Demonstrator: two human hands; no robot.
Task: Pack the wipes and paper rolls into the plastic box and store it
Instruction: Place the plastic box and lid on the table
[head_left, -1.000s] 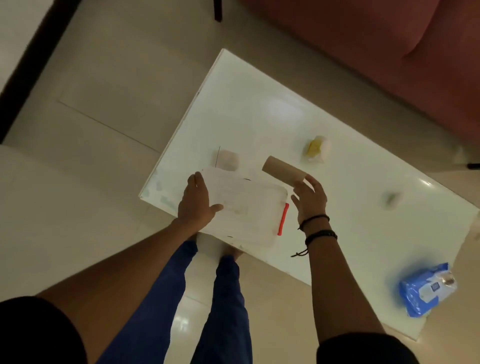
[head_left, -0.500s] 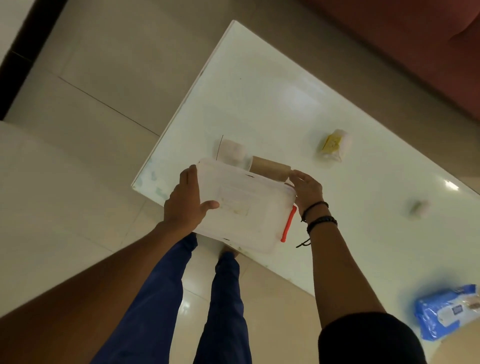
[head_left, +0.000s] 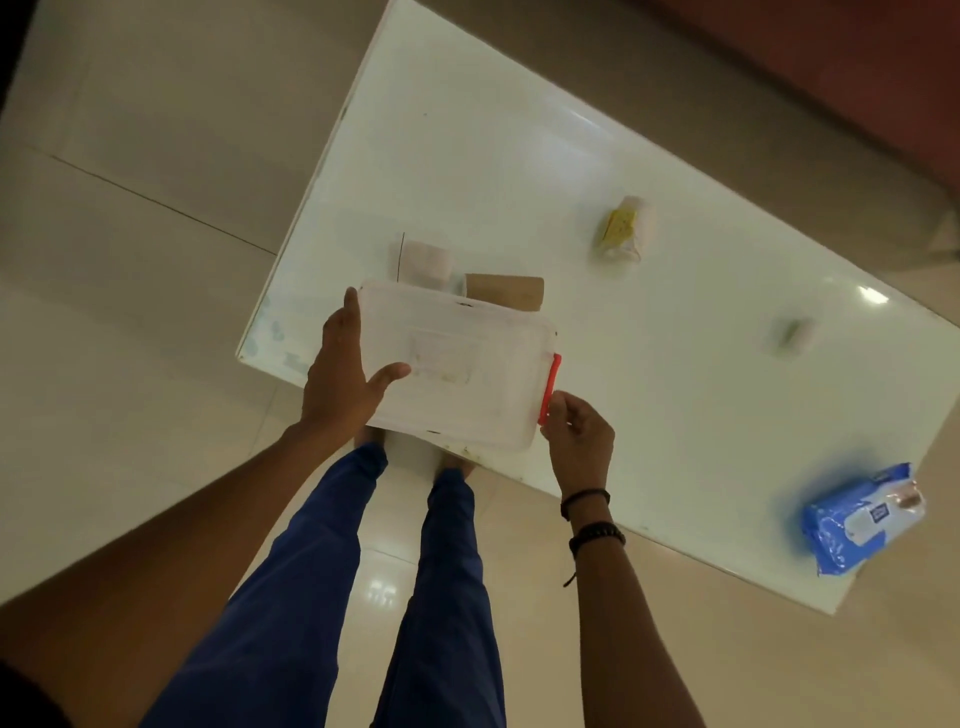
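A clear plastic box with its lid on sits at the near left corner of the white table. My left hand grips its left end, thumb on the lid. My right hand pinches the lower end of the red latch on its right side. A brown cardboard roll lies on the table just behind the box, next to a pale roll. A blue wipes pack rests at the table's near right corner.
A yellow-and-white packet and a small pale roll lie farther out on the table. A reddish sofa stands beyond it. Pale floor tiles lie to the left. My legs in blue trousers are below the box.
My right hand let go of the brown roll, which now lies behind the box, and moved down to the red latch. My left hand stays on the box.
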